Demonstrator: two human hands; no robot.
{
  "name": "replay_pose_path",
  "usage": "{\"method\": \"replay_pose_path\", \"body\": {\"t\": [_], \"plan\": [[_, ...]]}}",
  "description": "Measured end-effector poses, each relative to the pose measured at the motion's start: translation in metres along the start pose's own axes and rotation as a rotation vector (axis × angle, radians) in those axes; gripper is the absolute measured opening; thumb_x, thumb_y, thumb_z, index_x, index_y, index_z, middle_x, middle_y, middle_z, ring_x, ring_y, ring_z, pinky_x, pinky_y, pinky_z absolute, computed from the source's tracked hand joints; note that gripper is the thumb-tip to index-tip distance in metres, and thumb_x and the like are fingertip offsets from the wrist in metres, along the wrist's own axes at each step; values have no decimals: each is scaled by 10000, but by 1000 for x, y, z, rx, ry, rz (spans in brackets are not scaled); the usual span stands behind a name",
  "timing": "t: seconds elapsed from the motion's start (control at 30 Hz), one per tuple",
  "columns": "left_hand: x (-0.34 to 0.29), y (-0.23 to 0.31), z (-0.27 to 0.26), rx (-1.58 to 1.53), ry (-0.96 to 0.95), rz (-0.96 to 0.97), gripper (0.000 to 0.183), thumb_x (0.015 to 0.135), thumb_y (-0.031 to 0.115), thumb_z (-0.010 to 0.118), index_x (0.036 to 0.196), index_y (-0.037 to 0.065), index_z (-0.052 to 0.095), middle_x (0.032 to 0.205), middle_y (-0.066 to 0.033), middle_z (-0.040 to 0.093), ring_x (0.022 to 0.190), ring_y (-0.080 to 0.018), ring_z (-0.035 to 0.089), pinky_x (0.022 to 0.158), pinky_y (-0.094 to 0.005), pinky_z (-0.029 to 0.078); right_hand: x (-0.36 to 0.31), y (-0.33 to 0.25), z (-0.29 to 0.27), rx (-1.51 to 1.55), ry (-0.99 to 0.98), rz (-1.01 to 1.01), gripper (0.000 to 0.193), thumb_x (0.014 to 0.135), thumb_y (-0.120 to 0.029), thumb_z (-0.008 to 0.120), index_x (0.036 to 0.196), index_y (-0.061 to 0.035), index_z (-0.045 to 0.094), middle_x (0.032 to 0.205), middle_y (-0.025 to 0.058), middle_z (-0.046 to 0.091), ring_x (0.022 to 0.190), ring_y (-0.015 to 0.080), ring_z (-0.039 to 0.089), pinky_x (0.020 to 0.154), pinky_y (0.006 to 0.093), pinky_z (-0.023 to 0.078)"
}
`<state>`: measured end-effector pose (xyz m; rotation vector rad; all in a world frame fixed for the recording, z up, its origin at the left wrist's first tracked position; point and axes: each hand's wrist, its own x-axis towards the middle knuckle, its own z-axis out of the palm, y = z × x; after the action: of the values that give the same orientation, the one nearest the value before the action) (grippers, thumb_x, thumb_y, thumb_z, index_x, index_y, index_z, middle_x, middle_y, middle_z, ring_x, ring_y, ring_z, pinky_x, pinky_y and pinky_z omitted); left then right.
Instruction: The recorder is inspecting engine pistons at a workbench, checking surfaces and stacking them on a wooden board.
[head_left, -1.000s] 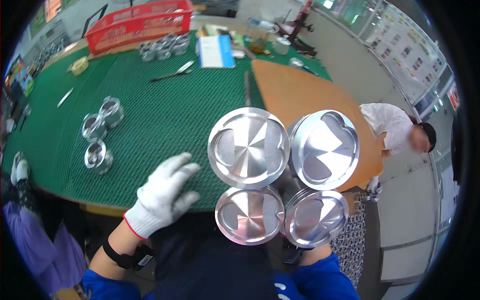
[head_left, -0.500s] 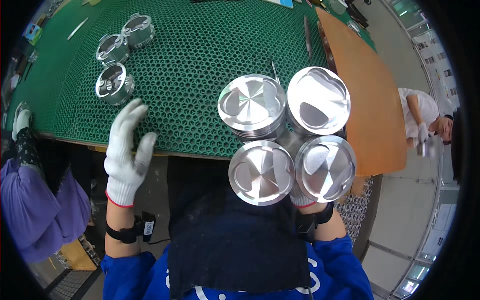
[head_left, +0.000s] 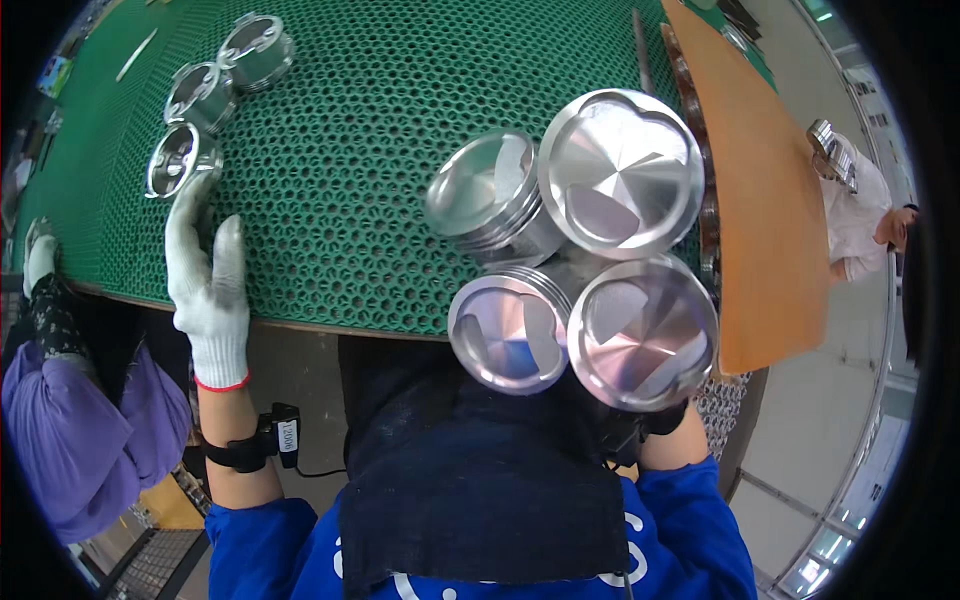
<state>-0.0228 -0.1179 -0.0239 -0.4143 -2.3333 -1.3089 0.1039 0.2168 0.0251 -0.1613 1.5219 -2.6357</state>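
Several silvery metal pistons, crowns facing up, are bunched in front of me on the right; one large piston (head_left: 620,175) and a tilted piston (head_left: 480,190) are among them. They rest on my right hand, which is hidden beneath them, while my right forearm (head_left: 675,442) shows below. My left hand (head_left: 208,300), in a white knitted glove, has its fingers stretched and thumb apart. Its fingertips meet the nearest of three pistons standing open side up on the green mat; this nearest piston (head_left: 175,160) leans to the left.
A green honeycomb mat (head_left: 340,200) covers the table. Along its right side stands an orange-brown board (head_left: 765,200). Farther off lie a thin metal rod (head_left: 642,50) and a white pen-like stick (head_left: 137,55). A person in purple (head_left: 95,440) sits at left; another in white (head_left: 860,215) is at right.
My left hand has moved forward and left to touch the nearest piston, which has tipped left. The held pistons have tilted and shifted slightly, the far large one rising closer in view.
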Motion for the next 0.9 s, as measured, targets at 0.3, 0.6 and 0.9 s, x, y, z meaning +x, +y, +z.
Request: {"method": "replay_pose_path", "body": {"t": [0.3, 0.6, 0.9], "plan": [[-16, -9, -9, -112, 77, -42, 405, 900, -47, 467, 1303, -81, 449, 1362, -189, 466, 1259, -244, 455, 1077, -363, 335, 100, 17, 40, -1801, -222, -674, 147, 792, -165, 567, 934, -136, 589, 891, 110, 579, 636, 220, 598, 545, 338, 499], [-57, 35, -12, -478, 20, -231, 542, 938, 286, 577, 1327, -57, 420, 1384, -203, 447, 1229, -272, 489, 1023, -396, 405, 55, 0, 36, -1467, -230, -187, 292, 841, -185, 622, 1133, -198, 605, 748, 60, 615, 613, 263, 624, 545, 360, 509], [-50, 89, 22, -1242, -346, -439, 795, 919, 447, 557, 1464, 13, 174, 1429, -198, 365, 1283, -296, 432, 1048, -424, 375, 45, -1, 65, -1048, -448, -24, 340, 822, -164, 673, 1156, -178, 609, 964, 80, 673, 874, 281, 664, 766, 341, 543]]}}
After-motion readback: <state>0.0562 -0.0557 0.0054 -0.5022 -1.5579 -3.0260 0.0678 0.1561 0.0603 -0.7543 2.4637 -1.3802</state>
